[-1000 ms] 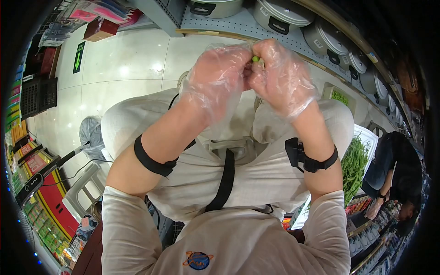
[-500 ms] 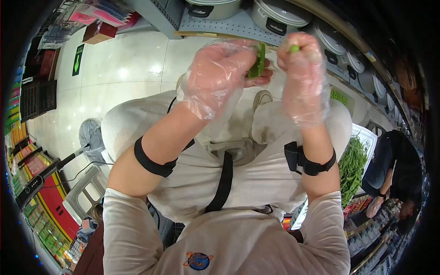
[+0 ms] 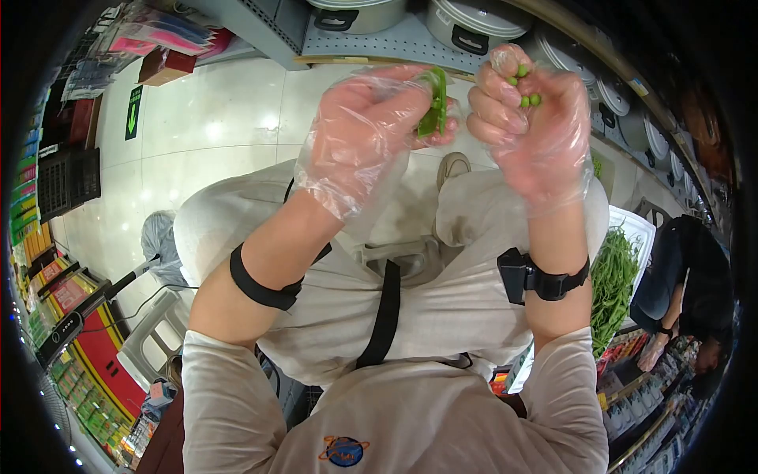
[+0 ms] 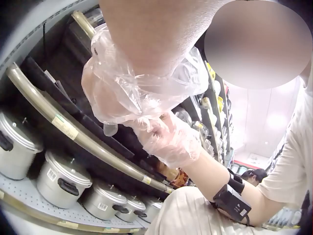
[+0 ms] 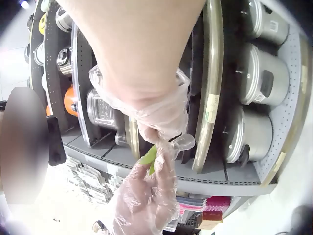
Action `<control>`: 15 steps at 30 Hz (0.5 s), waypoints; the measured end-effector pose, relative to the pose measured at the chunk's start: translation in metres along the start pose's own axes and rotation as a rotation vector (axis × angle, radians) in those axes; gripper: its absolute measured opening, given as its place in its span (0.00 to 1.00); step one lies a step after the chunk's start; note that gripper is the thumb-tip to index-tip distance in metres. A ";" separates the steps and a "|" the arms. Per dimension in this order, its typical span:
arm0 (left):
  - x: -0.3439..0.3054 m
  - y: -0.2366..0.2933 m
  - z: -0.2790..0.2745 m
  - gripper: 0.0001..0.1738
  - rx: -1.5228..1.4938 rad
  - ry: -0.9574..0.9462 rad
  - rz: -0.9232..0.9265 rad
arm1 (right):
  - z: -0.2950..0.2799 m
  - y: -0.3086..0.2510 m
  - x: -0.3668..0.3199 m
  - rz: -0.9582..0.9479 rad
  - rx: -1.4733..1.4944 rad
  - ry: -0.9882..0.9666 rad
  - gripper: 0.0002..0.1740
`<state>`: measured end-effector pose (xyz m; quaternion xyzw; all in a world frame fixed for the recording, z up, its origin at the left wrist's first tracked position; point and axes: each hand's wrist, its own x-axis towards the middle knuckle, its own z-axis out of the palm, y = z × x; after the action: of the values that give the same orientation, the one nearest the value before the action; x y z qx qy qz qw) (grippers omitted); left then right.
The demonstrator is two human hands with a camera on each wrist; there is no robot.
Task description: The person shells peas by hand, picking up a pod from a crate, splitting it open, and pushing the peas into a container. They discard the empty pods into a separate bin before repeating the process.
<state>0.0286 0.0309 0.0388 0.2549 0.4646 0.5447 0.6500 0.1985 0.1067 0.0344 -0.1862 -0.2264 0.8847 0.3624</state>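
Both hands wear clear plastic gloves. In the head view the left hand (image 3: 367, 130) pinches a split green pod (image 3: 433, 103) between thumb and fingers. To its right, the right hand (image 3: 537, 130) is turned palm up with curled fingers around several round green peas (image 3: 525, 101). A gap separates the two hands there. The right wrist view shows the pod (image 5: 149, 157) at the left hand's (image 5: 146, 198) fingertips, below the right hand (image 5: 156, 120). In the left wrist view the left hand's glove (image 4: 132, 95) covers most of its fingers.
A white tray of green pods (image 3: 616, 272) stands beside the right knee. Lidded pots (image 3: 478, 28) line the shelf ahead. A plastic stool (image 3: 154, 336) is at the left. Another person (image 3: 683, 276) is at the far right.
The hands were together a second ago, then parted. The right hand has turned and its fingers have loosened, showing several peas. The left hand with the split pod has shifted slightly left.
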 end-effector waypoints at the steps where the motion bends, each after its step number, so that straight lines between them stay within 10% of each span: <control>1: 0.000 -0.001 0.000 0.19 0.000 -0.001 -0.003 | -0.001 -0.002 0.000 0.042 0.040 0.010 0.13; 15: 0.004 -0.005 -0.004 0.16 -0.026 0.039 0.001 | 0.000 0.000 0.003 0.051 0.159 0.125 0.09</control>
<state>0.0271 0.0325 0.0319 0.2360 0.4700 0.5558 0.6438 0.1965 0.1090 0.0337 -0.2172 -0.1275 0.8955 0.3669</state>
